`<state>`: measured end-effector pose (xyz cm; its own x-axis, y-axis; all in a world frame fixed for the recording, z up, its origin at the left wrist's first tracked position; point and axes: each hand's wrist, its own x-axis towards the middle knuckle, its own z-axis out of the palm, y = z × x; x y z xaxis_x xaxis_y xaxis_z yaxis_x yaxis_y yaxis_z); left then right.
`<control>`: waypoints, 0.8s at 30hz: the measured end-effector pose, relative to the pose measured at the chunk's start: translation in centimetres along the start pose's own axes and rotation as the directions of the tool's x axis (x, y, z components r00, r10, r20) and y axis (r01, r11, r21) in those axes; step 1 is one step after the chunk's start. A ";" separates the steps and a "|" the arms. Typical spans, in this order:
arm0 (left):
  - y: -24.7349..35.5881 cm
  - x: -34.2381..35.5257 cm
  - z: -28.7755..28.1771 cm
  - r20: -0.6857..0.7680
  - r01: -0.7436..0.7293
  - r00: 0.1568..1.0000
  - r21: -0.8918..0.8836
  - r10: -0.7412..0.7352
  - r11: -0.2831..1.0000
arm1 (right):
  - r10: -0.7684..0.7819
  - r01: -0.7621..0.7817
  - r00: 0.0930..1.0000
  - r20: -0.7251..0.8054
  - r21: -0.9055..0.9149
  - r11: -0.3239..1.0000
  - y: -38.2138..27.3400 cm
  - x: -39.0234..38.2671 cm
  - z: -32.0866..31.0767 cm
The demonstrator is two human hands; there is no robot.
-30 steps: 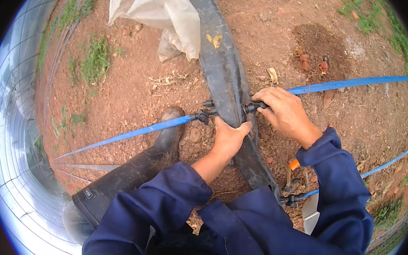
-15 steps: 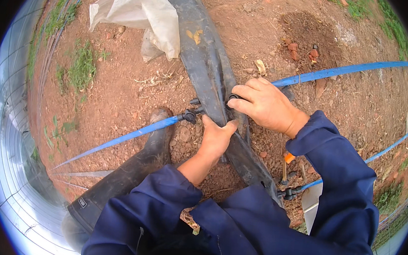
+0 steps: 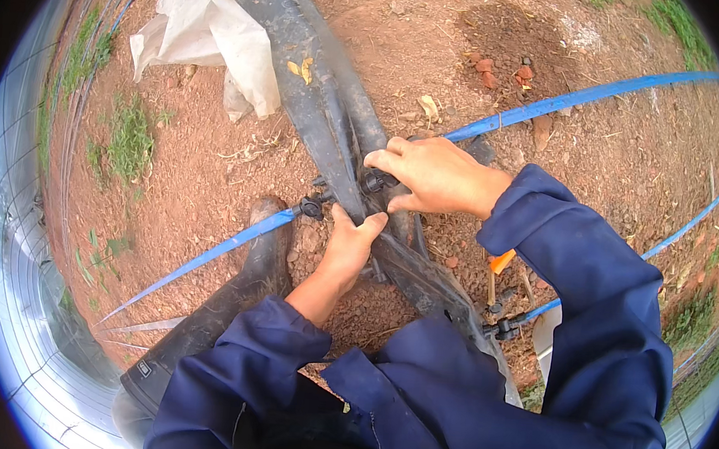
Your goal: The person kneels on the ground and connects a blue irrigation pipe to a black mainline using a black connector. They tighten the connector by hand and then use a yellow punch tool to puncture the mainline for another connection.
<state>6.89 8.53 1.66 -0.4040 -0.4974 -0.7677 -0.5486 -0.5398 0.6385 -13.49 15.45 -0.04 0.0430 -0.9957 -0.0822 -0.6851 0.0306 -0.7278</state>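
A wide, flat black hose (image 3: 302, 93) crosses the ground from the top toward my lap, creased where my hands meet it. My left hand (image 3: 343, 255) is closed on its near side, thumb on top and the other fingers hidden beneath. On the hose's right edge sits a black pipe fitting (image 3: 376, 180), with the fingers and thumb of my right hand (image 3: 443, 177) around it. Left of the hose, another black connector (image 3: 310, 208) joins a flat blue tape (image 3: 205, 256). A second blue tape (image 3: 589, 99) runs off right from behind my right hand.
Crumpled whitish plastic sheeting (image 3: 214, 32) lies beside the hose at upper left. My black boot (image 3: 264, 251) stands left of my hands. A tool with an orange part (image 3: 502, 261) and another black connector (image 3: 505, 328) lie near my right sleeve. Wire mesh (image 3: 13, 282) curves along the left.
The hose and ground have shifted left in view. My right hand's thumb has moved lower and away from its fingers, so more of the black fitting shows. My left hand still holds the hose.
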 end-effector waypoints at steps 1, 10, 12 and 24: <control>0.1 0.1 -0.1 0.011 0.000 1.000 0.012 0.000 1.000 | -0.038 0.040 0.999 0.035 -0.064 0.997 0.1 -0.1 -0.2; -1.3 0.9 -1.6 0.087 -0.013 0.996 0.001 0.012 1.000 | -0.523 0.357 0.789 -0.322 -0.451 0.818 0.9 0.4 0.9; -1.5 1.0 -1.9 0.109 -0.015 0.994 -0.003 0.015 1.000 | -0.560 0.404 0.756 -0.339 -0.430 0.807 0.8 0.9 1.0; -2.1 1.4 -3.1 0.155 -0.024 0.988 0.047 0.016 0.999 | -0.129 0.159 0.979 0.159 -0.193 0.968 -1.1 4.9 -1.6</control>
<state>9.72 6.88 -0.59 -0.5215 -0.3950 -0.7564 -0.5725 -0.4953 0.6534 -13.69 10.42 1.40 0.2467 -0.9644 -0.0949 -0.7967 -0.1461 -0.5865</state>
